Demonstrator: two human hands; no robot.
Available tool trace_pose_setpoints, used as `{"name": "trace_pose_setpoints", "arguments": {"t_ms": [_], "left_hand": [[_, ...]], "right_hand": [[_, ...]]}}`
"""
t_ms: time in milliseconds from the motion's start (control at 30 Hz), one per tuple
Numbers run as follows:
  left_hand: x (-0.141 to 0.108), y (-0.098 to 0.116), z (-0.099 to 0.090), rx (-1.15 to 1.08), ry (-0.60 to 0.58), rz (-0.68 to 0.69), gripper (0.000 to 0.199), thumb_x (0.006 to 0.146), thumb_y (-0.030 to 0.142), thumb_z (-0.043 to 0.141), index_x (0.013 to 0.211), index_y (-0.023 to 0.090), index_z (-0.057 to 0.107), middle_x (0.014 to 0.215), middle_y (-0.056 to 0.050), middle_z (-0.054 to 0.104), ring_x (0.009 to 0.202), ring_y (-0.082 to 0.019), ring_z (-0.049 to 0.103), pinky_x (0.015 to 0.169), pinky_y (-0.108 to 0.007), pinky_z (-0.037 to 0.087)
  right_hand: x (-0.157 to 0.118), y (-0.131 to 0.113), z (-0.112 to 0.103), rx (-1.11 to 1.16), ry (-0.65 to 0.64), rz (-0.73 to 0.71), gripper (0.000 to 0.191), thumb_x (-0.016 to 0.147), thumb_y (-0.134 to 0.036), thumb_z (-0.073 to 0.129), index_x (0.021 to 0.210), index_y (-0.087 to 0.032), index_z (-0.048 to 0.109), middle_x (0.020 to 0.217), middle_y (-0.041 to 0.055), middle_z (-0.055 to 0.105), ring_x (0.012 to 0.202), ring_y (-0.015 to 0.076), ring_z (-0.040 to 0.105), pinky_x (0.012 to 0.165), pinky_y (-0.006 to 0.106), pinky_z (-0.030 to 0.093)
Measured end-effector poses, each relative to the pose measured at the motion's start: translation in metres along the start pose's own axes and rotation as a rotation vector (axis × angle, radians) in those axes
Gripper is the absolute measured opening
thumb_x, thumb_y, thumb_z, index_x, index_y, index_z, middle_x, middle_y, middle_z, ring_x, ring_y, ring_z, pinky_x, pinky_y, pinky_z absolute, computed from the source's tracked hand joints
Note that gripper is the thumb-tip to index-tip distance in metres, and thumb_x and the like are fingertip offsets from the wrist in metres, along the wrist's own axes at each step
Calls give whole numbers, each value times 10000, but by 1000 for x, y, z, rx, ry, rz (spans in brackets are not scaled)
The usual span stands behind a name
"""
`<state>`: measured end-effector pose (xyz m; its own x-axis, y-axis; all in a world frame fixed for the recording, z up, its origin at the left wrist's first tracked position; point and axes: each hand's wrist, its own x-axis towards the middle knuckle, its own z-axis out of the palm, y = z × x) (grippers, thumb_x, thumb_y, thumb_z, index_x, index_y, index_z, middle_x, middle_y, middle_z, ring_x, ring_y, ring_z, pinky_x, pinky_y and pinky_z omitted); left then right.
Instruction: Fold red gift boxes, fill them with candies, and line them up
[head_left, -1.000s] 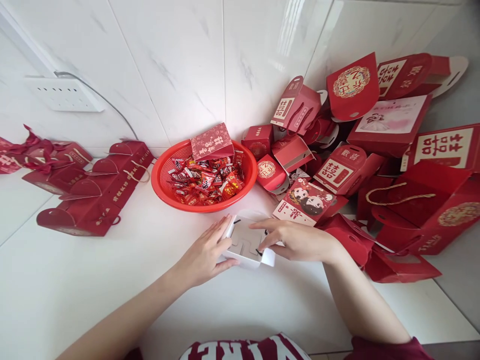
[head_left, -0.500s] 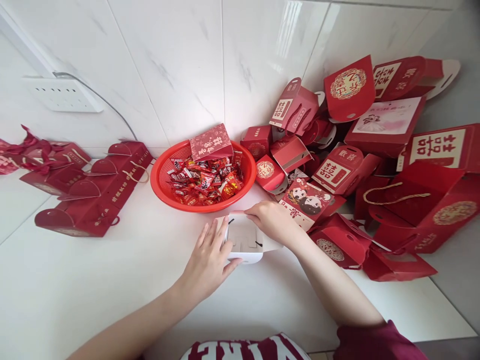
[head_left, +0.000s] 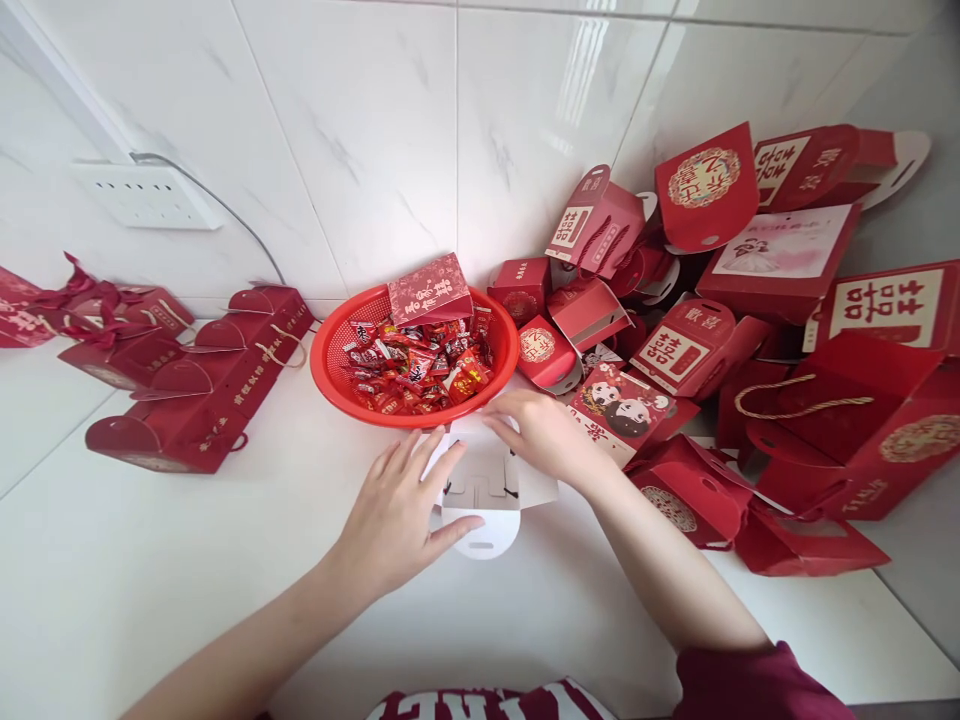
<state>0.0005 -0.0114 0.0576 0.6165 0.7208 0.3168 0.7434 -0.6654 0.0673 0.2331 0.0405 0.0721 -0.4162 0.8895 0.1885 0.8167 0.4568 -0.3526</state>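
Note:
An open box point(head_left: 477, 465) with a white inside stands on the white counter in front of me, its flaps spread outward and a rounded, slotted flap pointing toward me. My left hand point(head_left: 401, 505) is at the box's left side, fingers apart, with nothing gripped. My right hand point(head_left: 536, 430) is at the far right corner of the box, fingers bent over the far flap; the fingertips are partly hidden. Just beyond the box sits a red plastic basket point(head_left: 330, 385) of wrapped candies point(head_left: 412, 368), with a closed red box point(head_left: 429, 290) resting on its far edge.
Many red gift boxes point(head_left: 675, 350) are piled on the right, near my right forearm. More red boxes point(head_left: 217, 385) stand in a row on the left. Behind is a tiled wall point(head_left: 390, 130) with a socket panel point(head_left: 146, 195) and a grey cable.
The near rounded flap has folded down toward me, and the box now lies more open. My left hand has drawn slightly left, its fingers lifting from the left flap.

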Motion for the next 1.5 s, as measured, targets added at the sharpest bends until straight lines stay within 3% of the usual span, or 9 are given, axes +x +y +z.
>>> {"name": "trace_pose_setpoints", "arguments": {"t_ms": [167,400,533,767,867,1000,1233,1367,1500], "left_hand": [[41,-42,-32,-232,80,-195,331,976,454,487,1160,229,645,1133,-47,716,994,-229,678,836,-335,517],[87,-114,4,-307,77,-542,304,947,421,486,993,217,707,944,-34,759,837,-214,684,794,-306,484],[86,-117,13,-249,51,-569,269,921,428,505,953,260,713,895,-14,755,805,-228,675,690,-303,447],[82,-113,10,-201,10,-605,277,937,446,460,890,290,684,835,15,742,780,-222,669,615,-295,396],[82,-113,11,-174,-10,-627,275,935,443,455,890,292,680,822,7,741,773,-241,665,588,-298,366],[82,-113,11,-154,-40,-637,277,937,439,444,899,298,679,846,2,747,780,-255,665,575,-298,349],[83,-111,9,-160,-81,-612,278,937,433,442,869,292,671,822,8,738,770,-239,666,593,-295,376],[83,-110,8,-171,-100,-597,283,939,434,443,877,284,675,842,8,741,777,-231,673,599,-297,386],[83,-109,7,-167,-110,-594,312,943,452,432,863,279,679,822,4,738,759,-233,669,587,-305,388]], "right_hand": [[28,6,-36,84,86,-8,236,997,-253,487,979,-202,717,987,48,743,911,196,667,773,284,457],[97,16,-26,56,-230,-29,263,973,-237,492,1002,-170,744,1036,62,750,934,195,665,768,264,442],[128,15,-7,54,-448,-111,249,926,-213,540,979,-150,775,1027,72,759,943,206,669,806,257,450],[155,-7,27,88,-893,-266,312,785,-120,604,1000,-222,805,893,-5,781,698,155,682,654,223,488],[167,-8,34,83,-823,-261,474,771,-20,527,1114,-239,770,1064,0,769,840,165,704,746,216,500],[182,3,31,57,-546,-195,519,827,14,439,1228,-175,707,1285,65,683,1139,214,636,949,243,448],[181,16,22,24,-367,-93,372,919,-66,448,1123,-203,726,1207,14,719,1125,159,644,970,194,441],[170,15,18,-89,-307,87,280,962,-207,471,1112,-127,692,1224,171,686,1143,312,637,946,392,489],[162,18,20,-140,-317,207,406,861,-331,688,1171,-76,625,1244,273,638,1170,426,604,938,533,484]]}}
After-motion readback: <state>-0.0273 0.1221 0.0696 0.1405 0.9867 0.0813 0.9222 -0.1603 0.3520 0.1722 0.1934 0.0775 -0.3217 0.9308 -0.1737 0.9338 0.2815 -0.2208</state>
